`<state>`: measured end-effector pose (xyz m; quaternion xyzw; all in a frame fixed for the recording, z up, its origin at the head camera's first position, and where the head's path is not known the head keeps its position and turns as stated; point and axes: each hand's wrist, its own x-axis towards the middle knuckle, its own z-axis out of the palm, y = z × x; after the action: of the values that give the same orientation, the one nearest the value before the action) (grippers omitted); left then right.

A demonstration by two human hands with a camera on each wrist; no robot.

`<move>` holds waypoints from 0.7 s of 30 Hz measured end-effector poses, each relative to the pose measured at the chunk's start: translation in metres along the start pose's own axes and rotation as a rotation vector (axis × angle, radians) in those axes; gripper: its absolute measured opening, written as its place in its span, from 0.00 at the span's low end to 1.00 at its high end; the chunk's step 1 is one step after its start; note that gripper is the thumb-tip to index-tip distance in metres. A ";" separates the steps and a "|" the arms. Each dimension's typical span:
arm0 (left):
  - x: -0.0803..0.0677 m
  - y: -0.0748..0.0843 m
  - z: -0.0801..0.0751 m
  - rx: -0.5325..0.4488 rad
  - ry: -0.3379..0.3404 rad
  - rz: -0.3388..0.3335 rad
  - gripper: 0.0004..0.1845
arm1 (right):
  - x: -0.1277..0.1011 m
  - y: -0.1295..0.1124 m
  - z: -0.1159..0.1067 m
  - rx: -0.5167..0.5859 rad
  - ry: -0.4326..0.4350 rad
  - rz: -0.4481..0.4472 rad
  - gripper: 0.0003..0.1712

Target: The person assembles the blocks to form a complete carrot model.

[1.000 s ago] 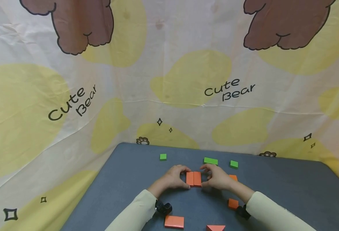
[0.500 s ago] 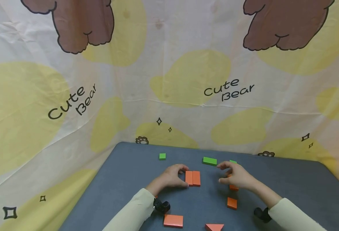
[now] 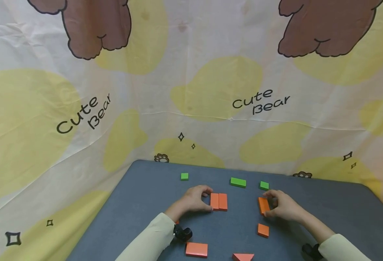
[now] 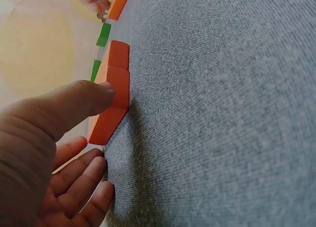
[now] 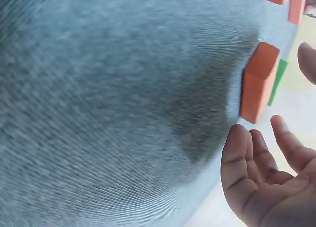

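Two red rectangular blocks lie side by side on the grey table. My left hand [image 3: 193, 198] holds the left red block [image 3: 214, 201] between thumb and index finger at its near and far ends; the right red block [image 3: 223, 202] adjoins it. In the left wrist view the thumb [image 4: 94, 99] lies on the near face of the pair. To the right, my right hand [image 3: 286, 206] is around the right side of an orange rectangular block [image 3: 263, 206]. In the right wrist view, its fingers [image 5: 237, 148] are beside that orange block [image 5: 257, 84], with the thumb apart from it.
Three green blocks stand along the back: a small one [image 3: 184, 176], a longer one [image 3: 238, 182] and another small one [image 3: 264, 185]. Toward the front lie an orange square block [image 3: 263, 230], a red rectangle [image 3: 196, 250] and a red triangle [image 3: 243, 257]. A printed cloth [image 3: 204, 90] hangs behind the table.
My right hand has left the right side of the red pair and moved right to the orange rectangular block. My left hand stays at the left red block.
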<state>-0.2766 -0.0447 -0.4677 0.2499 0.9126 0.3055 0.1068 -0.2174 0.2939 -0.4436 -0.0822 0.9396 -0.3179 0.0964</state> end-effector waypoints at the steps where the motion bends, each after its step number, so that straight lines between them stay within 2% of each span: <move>1: 0.000 0.000 0.000 -0.001 0.003 0.001 0.31 | 0.000 0.001 0.001 0.000 -0.003 0.005 0.36; 10: -0.001 0.000 -0.001 0.014 0.010 -0.002 0.30 | 0.004 0.003 0.006 -0.001 -0.008 0.040 0.37; 21: 0.000 0.000 0.001 0.050 0.022 -0.010 0.28 | 0.009 0.003 0.010 -0.032 -0.002 0.033 0.36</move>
<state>-0.2764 -0.0438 -0.4688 0.2446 0.9223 0.2849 0.0917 -0.2243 0.2887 -0.4543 -0.0686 0.9457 -0.3010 0.1013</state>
